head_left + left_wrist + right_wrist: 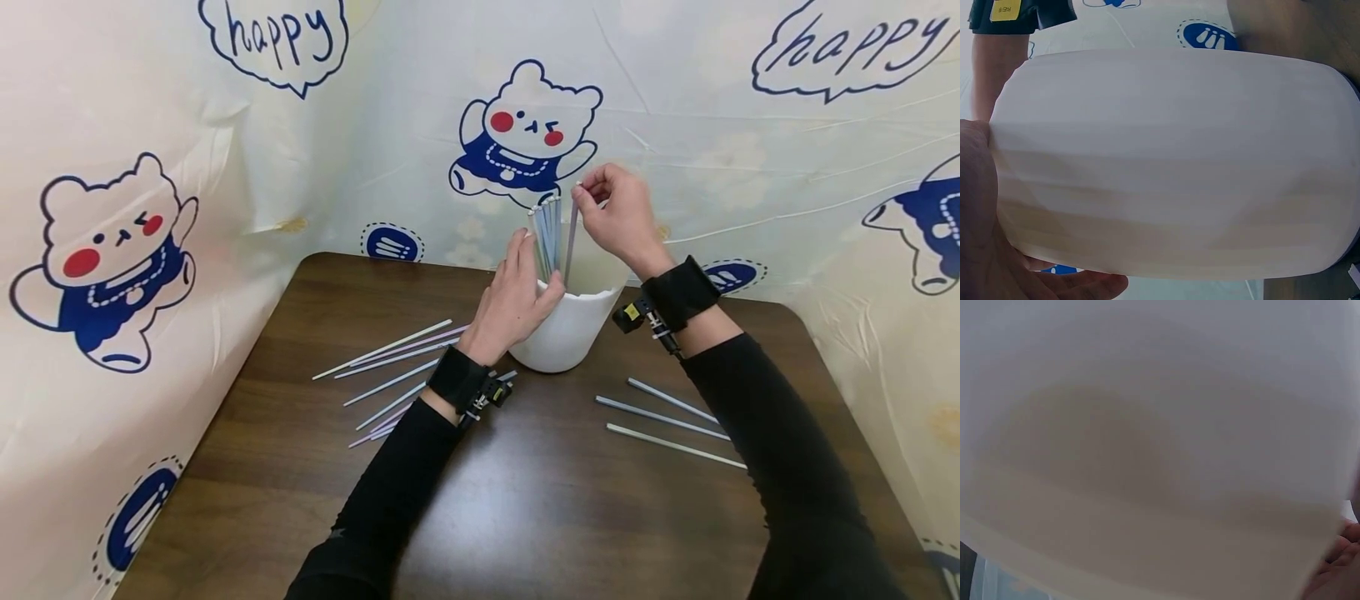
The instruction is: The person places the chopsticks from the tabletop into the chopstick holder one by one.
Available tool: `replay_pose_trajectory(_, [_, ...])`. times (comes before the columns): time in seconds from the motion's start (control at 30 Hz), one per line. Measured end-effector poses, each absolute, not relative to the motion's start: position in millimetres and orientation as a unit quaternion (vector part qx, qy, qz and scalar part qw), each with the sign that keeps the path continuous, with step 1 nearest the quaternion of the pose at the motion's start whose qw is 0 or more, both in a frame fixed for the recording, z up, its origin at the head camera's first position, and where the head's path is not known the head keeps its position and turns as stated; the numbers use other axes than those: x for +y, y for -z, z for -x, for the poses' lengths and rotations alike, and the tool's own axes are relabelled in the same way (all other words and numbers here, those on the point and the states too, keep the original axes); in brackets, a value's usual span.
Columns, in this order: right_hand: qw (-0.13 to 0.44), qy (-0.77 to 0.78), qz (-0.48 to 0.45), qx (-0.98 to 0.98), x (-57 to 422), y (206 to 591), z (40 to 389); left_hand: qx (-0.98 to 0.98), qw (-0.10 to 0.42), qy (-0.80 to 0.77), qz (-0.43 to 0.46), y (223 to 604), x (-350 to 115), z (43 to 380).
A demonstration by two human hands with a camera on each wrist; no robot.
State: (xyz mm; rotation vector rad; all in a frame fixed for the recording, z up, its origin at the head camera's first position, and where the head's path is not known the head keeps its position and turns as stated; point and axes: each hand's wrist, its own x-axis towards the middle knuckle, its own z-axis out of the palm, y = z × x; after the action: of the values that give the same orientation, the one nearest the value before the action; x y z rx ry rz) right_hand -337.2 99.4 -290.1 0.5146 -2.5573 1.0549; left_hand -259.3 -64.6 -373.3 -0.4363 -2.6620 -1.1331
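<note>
A white bin (558, 337) stands upright near the back of the table, with a bundle of blue and pale green straws (547, 233) leaning at its left inner side. My left hand (510, 296) holds the bin at its rim, thumb at the front and fingers up along the left side beside the straws. In the left wrist view, fingers (1088, 284) curve around the bin's wall. Over the opening, my right hand (618, 208) pinches the top of a purple straw (572, 246), whose lower end is inside the bin. Bin wall fills most of the right wrist view.
Several pastel straws (390, 387) lie on the brown table (525, 500) to the left, partly behind the left wrist. Three more straws (660, 412) lie at the right, partly under the right forearm. A printed cloth (405, 125) hangs behind and at the sides.
</note>
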Motion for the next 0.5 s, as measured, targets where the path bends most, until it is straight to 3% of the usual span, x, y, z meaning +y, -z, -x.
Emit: replay_pose_trajectory(0.5, [0.137,-0.354,-0.182,-0.907,95,306,342,-0.905,0.103,0.385,0.149,374,-65,260])
